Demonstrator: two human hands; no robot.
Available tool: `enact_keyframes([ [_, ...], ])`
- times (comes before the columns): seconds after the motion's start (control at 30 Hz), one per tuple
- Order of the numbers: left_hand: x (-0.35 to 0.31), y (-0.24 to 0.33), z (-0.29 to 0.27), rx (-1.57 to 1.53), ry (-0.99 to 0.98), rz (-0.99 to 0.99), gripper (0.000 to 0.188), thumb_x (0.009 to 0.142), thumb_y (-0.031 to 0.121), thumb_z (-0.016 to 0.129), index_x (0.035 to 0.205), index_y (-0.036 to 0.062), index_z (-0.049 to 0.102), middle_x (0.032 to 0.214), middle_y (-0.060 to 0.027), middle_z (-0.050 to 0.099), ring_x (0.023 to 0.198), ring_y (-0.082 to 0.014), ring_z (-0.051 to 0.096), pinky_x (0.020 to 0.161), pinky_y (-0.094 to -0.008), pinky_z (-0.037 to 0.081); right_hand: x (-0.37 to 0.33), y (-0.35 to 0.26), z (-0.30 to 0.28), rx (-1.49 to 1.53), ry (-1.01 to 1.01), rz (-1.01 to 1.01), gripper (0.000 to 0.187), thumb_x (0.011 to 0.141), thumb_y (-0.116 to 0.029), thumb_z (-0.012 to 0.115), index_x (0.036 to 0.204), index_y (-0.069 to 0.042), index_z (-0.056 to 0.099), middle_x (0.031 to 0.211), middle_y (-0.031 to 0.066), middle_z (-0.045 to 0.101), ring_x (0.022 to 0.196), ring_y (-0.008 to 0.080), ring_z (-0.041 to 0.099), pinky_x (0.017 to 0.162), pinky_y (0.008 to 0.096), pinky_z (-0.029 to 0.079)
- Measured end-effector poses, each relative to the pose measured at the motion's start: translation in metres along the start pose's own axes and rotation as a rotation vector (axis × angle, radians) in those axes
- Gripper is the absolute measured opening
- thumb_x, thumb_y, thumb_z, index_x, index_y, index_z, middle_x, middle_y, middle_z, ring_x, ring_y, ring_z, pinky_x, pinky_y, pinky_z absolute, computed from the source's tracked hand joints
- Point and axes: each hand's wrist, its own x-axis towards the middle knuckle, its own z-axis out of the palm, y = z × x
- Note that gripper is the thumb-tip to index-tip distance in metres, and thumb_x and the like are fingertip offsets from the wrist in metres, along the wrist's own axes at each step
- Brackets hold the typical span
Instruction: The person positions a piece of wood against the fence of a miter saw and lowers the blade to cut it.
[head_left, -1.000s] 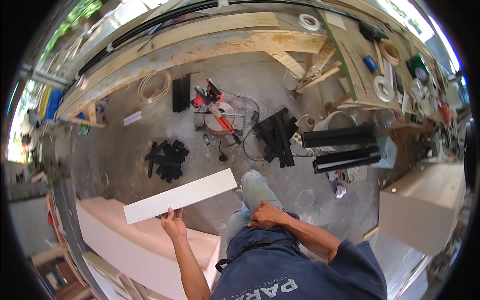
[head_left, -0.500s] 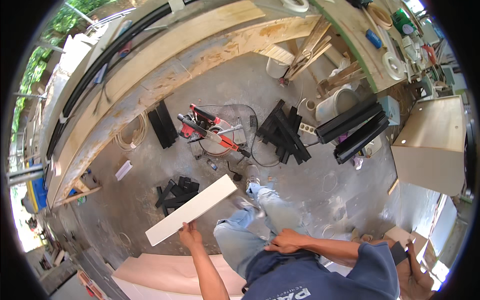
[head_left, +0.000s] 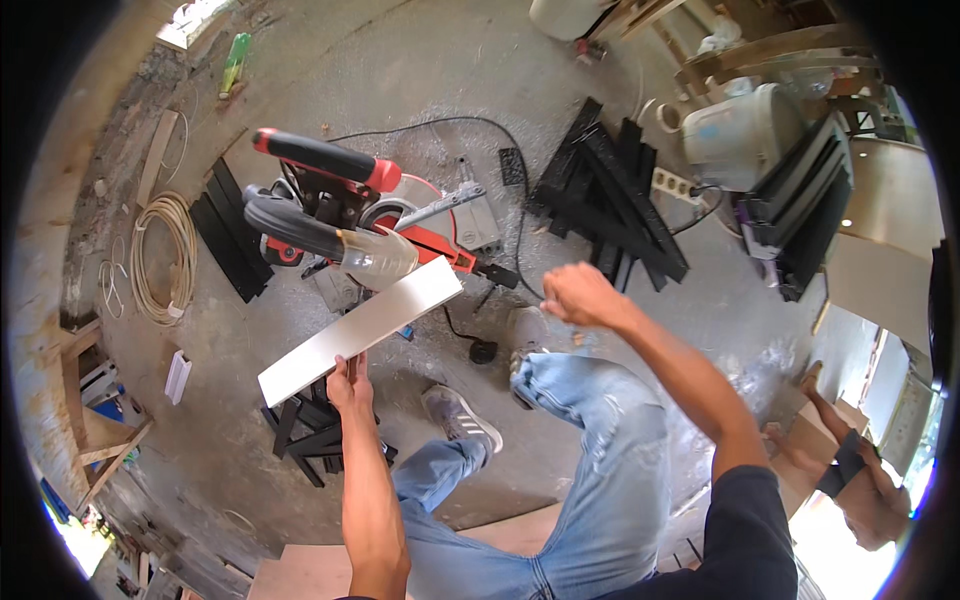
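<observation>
A long white board (head_left: 365, 328) is gripped at its lower edge by my left hand (head_left: 349, 388), fingers wrapped under it. It slants up to the right, its upper end in front of the base of a red and black miter saw (head_left: 375, 172) on the floor. To the right of the board, my right hand (head_left: 585, 294) hovers in a loose fist, and I see nothing in it. The saw's black handle (head_left: 492, 272) lies to the left of that fist. Below the board, partly hidden by it and my left hand, lie short black offcuts (head_left: 300, 440).
Black strips (head_left: 610, 195) lie piled right of the saw, beside a power strip (head_left: 672, 184). More black strips (head_left: 230, 235) and a coiled hose (head_left: 160, 255) are at left. A cord (head_left: 440, 118) loops behind the saw. Another person (head_left: 850, 460) is at the right edge.
I have bent down closer to the saw. The board has moved toward the saw with my left hand. My right hand has left my waist and reached forward.
</observation>
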Motion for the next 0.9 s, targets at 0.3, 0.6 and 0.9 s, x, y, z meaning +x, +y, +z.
enact_keyframes([
  [0.3, 0.079, -0.055, 0.015, 0.050, -0.162, 0.055, 0.045, 0.104, 0.003, 0.044, 0.148, 0.0032, 0.036, 0.145, -0.0170, 0.048, 0.138, -0.0378, 0.044, 0.118, -0.0574, 0.035, 0.150, 0.046, 0.104, 0.174, 0.396, -0.327, 0.055, 0.081, -0.037, 0.080, 0.117, -0.002, 0.056, 0.110, 0.0179, 0.062, 0.101, 0.0404, 0.064, 0.086, 0.0488, 0.051],
  [0.6, 0.118, -0.072, 0.046, 0.132, -0.187, 0.131, 0.037, 0.101, 0.001, 0.049, 0.138, 0.0010, 0.046, 0.137, -0.0161, 0.055, 0.128, -0.0359, 0.054, 0.113, -0.0524, 0.045, 0.192, 0.051, 0.139, 0.238, 0.731, -0.325, 0.052, 0.078, -0.020, 0.079, 0.118, 0.000, 0.054, 0.105, 0.0190, 0.063, 0.093, 0.0374, 0.065, 0.087, 0.0447, 0.051],
  [0.9, 0.121, -0.054, 0.052, 0.649, -0.192, 0.070, 0.023, 0.099, 0.018, 0.062, 0.114, 0.0002, 0.059, 0.101, -0.0194, 0.066, 0.099, -0.0385, 0.069, 0.092, -0.0540, 0.058, 0.195, 0.053, 0.156, 0.364, 0.916, -0.253, 0.036, 0.073, -0.004, 0.072, 0.106, -0.002, 0.058, 0.095, 0.0166, 0.064, 0.093, 0.0356, 0.063, 0.086, 0.0431, 0.045],
])
